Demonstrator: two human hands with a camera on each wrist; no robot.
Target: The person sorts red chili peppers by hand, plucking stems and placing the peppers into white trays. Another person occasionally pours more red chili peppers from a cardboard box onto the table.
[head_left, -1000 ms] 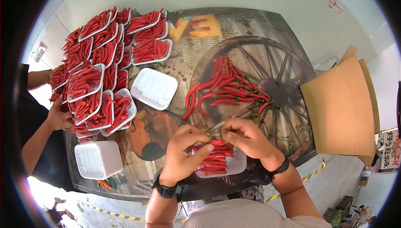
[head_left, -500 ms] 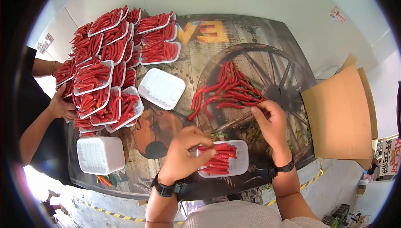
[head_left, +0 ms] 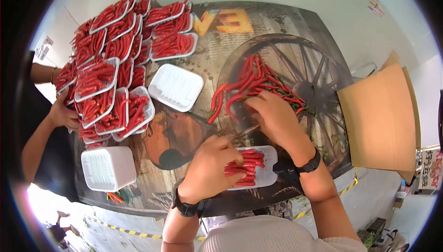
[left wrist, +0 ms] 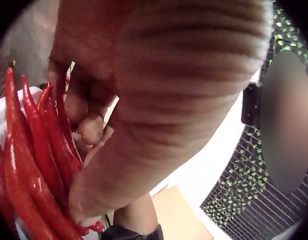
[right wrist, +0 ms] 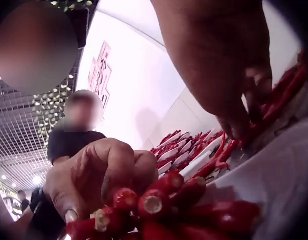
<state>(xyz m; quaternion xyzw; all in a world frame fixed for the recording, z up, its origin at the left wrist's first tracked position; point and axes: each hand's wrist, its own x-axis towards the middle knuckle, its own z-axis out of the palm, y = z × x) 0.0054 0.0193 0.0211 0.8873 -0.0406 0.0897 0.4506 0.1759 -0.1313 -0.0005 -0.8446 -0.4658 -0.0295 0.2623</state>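
Observation:
A white foam tray (head_left: 271, 178) of red chilies (head_left: 245, 164) lies at the table's near edge. My left hand (head_left: 210, 164) curls over the stem ends of those chilies (right wrist: 159, 200) and grips them; the left wrist view shows its fingers (left wrist: 89, 125) bent among the chilies (left wrist: 29, 165). My right hand (head_left: 272, 113) reaches forward into the loose pile of red chilies (head_left: 256, 78) on the wheel picture. Its fingertips (right wrist: 239, 125) point down and close on chilies in that pile (right wrist: 281, 92).
Stacked trays full of chilies (head_left: 115, 53) fill the table's far left. One empty tray (head_left: 175, 87) lies mid-table, and a stack of empty trays (head_left: 108, 168) sits near left. A cardboard box (head_left: 378, 118) stands at right. Another person's hand (head_left: 60, 113) rests by the full trays.
My right hand left the tray, went out to the right side of the loose pile, then moved left across it. My left hand stayed on the chilies in the tray.

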